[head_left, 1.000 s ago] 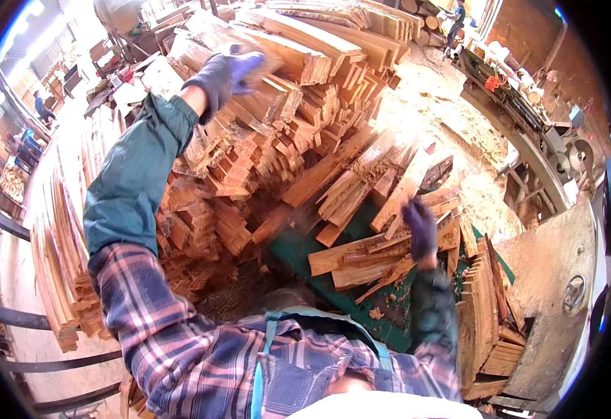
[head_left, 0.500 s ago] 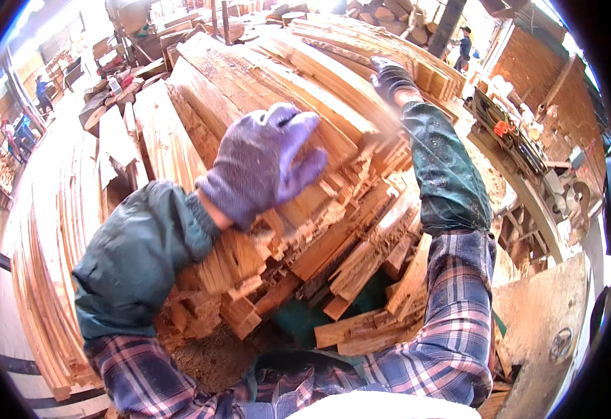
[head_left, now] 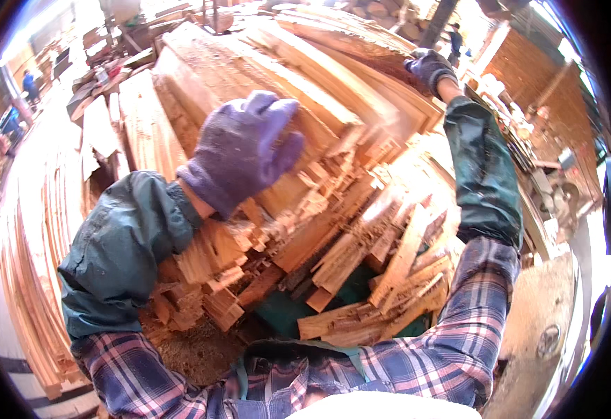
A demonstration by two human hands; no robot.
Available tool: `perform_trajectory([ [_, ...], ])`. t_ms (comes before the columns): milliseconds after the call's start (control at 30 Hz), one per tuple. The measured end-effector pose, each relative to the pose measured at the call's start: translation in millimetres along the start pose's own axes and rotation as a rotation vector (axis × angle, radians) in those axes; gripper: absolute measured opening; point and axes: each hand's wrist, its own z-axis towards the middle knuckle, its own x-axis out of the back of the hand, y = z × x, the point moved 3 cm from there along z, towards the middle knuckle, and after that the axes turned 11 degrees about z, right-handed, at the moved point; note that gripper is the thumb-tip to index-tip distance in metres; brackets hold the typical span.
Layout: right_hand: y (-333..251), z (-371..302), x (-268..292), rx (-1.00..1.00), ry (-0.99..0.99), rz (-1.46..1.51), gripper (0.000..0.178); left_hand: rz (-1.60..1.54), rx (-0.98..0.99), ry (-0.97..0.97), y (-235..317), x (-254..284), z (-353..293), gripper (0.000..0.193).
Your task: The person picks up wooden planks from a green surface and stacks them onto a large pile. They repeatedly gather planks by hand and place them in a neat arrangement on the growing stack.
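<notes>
Purple glove (head_left: 214,167) on the left hand (head_left: 244,150), in the head view, held over a big pile of long sawn planks (head_left: 295,70), thumb apart from the bent fingers. Hard to tell if touching the wood below. Dark glove (head_left: 439,73) on the right hand (head_left: 431,68), far out at the end of a long brown board (head_left: 354,45), top right of the pile. Fingers bent there; cannot tell if clamped on it or just resting. Long thin strips (head_left: 33,258) piled to the left. Short rough offcuts (head_left: 397,276) in a messy heap near the body, on something green (head_left: 277,312). Brown sawdust (head_left: 200,349) low down beside that. Green sleeve covers (head_left: 485,167) over a plaid shirt (head_left: 476,286), on both arms. Far off at the left, a person in blue (head_left: 31,87).
</notes>
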Motion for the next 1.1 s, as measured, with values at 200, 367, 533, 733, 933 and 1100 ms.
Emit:
perform_trajectory([
  [200,123,-180,61,0.231,0.045,0.343,0.023,0.074,-0.039,0.049,7,-12,-1,0.032],
  [367,123,-380,7,0.279,-0.011,0.505,0.021,-0.031,-0.119,0.077,-17,-23,-14,0.025],
  [533,-10,-585,-15,-0.610,0.157,1.864,0.031,-0.323,0.214,-0.104,40,31,27,0.030],
  [733,-167,-853,58,-1.092,0.392,1.859,0.044,-0.596,-0.793,-0.401,341,-43,-32,0.021],
  [933,-304,-1066,102,-1.443,1.097,1.661,0.048,-0.665,-1.104,-1.203,572,-33,-205,0.038],
  [1100,-451,-1203,143,-1.814,1.730,0.709,0.029,-0.895,-1.322,-1.331,738,-53,-284,0.040],
])
